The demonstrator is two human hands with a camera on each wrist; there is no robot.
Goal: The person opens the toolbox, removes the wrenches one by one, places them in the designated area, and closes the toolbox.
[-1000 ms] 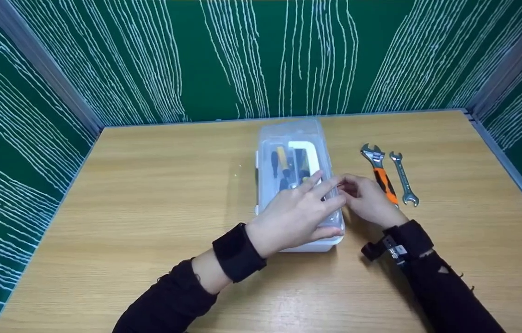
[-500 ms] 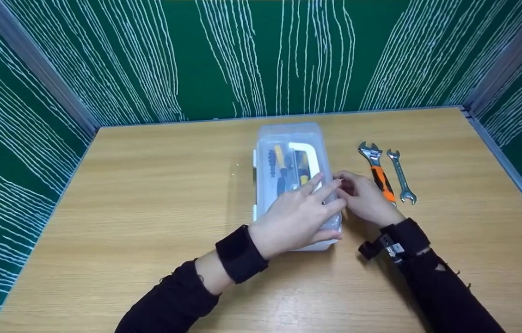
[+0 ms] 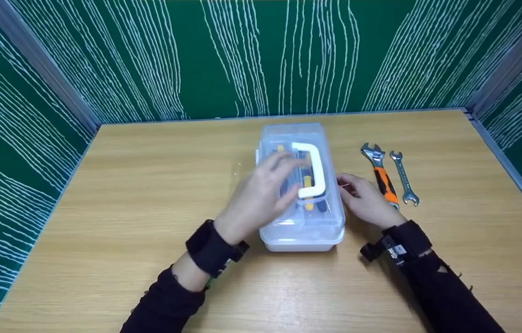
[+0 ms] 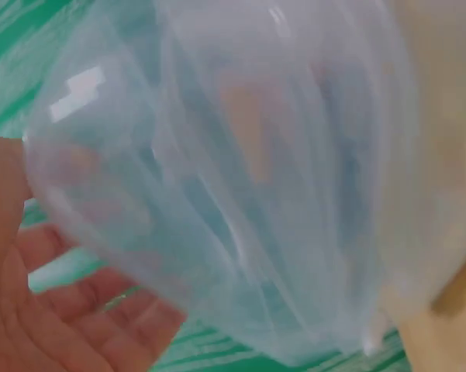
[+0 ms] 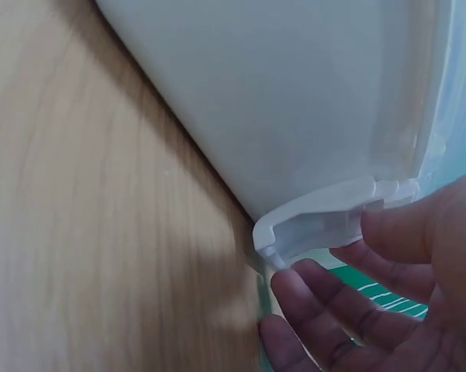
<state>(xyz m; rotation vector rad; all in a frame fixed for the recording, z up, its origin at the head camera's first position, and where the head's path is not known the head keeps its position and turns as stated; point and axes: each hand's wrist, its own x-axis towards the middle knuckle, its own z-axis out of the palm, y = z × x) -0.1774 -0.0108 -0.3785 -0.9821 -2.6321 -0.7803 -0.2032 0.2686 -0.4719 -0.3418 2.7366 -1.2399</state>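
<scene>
A tool box (image 3: 302, 233) with a clear lid (image 4: 217, 178) and a white handle (image 3: 319, 171) stands lengthwise on the table, its lid down. Through the plastic, tools with yellow and dark grips show. My left hand (image 3: 258, 199) is over the lid beside the handle, fingers spread and blurred; the left wrist view has its fingers loosely bent at the lid's edge. At the box's right side my right hand (image 3: 369, 201) pinches a white latch (image 5: 318, 205) between thumb and forefinger. The latch juts out from the wall, other fingers curled below it.
Right of the box lie an adjustable wrench (image 3: 383, 180) with an orange and black grip and a double open-end wrench (image 3: 404, 178). Green panels with white streaks (image 3: 224, 60) wall in the wooden table (image 3: 150, 185) at the back and sides.
My left hand has lifted from the lid's right edge and moved left, uncovering the handle and the box's near end. The right hand has stayed at the latch side.
</scene>
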